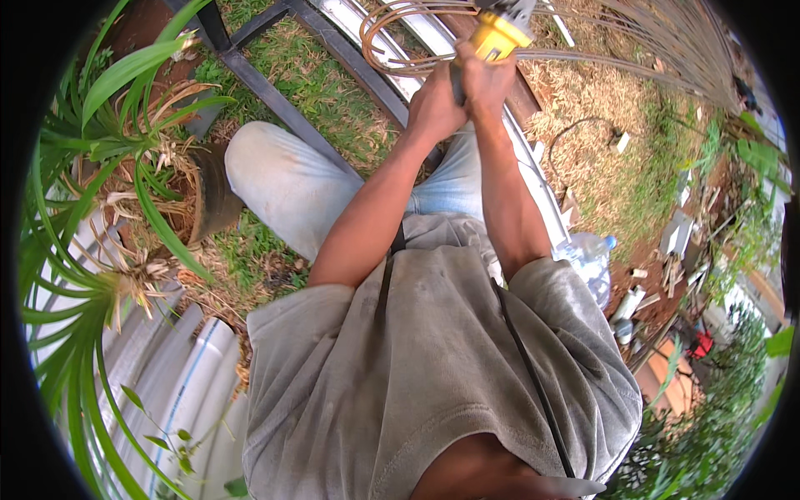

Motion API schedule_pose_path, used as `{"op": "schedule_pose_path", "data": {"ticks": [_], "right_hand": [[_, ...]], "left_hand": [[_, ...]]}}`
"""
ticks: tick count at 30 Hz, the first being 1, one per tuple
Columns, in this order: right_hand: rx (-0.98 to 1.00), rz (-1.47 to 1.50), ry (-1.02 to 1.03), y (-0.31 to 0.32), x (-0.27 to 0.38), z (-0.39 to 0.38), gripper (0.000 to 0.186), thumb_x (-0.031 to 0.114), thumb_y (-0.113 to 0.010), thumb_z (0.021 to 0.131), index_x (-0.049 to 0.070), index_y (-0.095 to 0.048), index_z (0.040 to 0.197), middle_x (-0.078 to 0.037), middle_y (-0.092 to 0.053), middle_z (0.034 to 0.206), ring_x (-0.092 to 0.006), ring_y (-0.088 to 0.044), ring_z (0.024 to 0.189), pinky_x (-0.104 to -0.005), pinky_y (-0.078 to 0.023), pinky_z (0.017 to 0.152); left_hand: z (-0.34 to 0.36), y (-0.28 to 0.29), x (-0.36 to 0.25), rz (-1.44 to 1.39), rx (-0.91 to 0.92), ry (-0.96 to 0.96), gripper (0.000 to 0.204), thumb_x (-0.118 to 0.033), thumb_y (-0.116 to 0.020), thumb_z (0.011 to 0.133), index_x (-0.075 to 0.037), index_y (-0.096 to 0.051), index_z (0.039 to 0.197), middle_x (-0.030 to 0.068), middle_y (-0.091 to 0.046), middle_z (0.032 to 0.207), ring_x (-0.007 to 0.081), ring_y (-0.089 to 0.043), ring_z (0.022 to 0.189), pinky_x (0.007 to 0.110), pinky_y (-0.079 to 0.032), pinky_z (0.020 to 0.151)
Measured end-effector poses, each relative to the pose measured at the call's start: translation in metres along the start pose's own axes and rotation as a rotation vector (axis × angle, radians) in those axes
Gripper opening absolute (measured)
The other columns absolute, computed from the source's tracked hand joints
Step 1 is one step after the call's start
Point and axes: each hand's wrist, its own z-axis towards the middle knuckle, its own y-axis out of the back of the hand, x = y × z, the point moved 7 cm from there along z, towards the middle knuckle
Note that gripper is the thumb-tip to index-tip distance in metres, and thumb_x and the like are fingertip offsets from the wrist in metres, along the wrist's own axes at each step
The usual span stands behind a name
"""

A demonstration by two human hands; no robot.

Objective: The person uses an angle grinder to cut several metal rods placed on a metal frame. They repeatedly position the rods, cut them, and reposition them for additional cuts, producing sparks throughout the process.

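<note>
A yellow and black angle grinder [499, 37] is held in both my hands at the top centre. My left hand [437, 104] wraps round the grinder's dark lower body, and my right hand [487, 83] grips it just to the right, below the yellow housing. The tool's head reaches the top edge of the view, over white metal channels [346, 18], a coil of brown rods or wire [372, 37] and a rusty brown steel piece [529, 92]. Whether the grinder touches any of them I cannot tell.
A dark metal frame [275, 102] lies on grass by my legs. Potted spiky plants [125, 142] and white pipes [200, 367] line the left. Long bundled rods [667, 37] extend at the upper right. A plastic bottle [590, 262] and scattered scraps [675, 233] lie to the right.
</note>
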Motion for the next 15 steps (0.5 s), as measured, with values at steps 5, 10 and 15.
{"op": "schedule_pose_path", "data": {"ticks": [5, 10, 15], "right_hand": [[0.149, -0.132, -0.151, -0.016, -0.028, -0.073, 0.054, 0.021, -0.076, 0.07, -0.006, -0.053, 0.111, -0.021, -0.068, 0.096, -0.03, -0.068, 0.084, -0.0396, -0.053, 0.077], [0.327, -0.187, -0.134, -0.034, -0.058, -0.118, 0.058, 0.022, -0.077, 0.071, -0.006, -0.051, 0.114, -0.023, -0.068, 0.098, -0.0358, -0.069, 0.086, -0.0427, -0.054, 0.08], [0.129, -0.136, -0.113, -0.014, -0.068, -0.072, 0.058, 0.021, -0.077, 0.071, -0.009, -0.051, 0.114, -0.025, -0.065, 0.1, -0.0346, -0.066, 0.089, -0.0424, -0.051, 0.083]], "left_hand": [[-0.065, -0.008, 0.054, 0.037, -0.062, 0.246, 0.075, -0.034, -0.083, 0.072, 0.002, -0.046, 0.127, 0.0271, -0.062, 0.118, 0.0436, -0.061, 0.111, 0.048, -0.052, 0.087], [-0.117, -0.015, 0.091, -0.108, -0.224, 0.385, 0.07, -0.033, -0.081, 0.074, 0.001, -0.048, 0.125, 0.0282, -0.063, 0.113, 0.0452, -0.062, 0.108, 0.049, -0.051, 0.087], [-0.072, -0.02, 0.072, 0.018, -0.078, 0.219, 0.065, -0.033, -0.079, 0.075, -0.003, -0.052, 0.126, 0.0254, -0.063, 0.119, 0.0411, -0.063, 0.111, 0.048, -0.051, 0.091]]}}
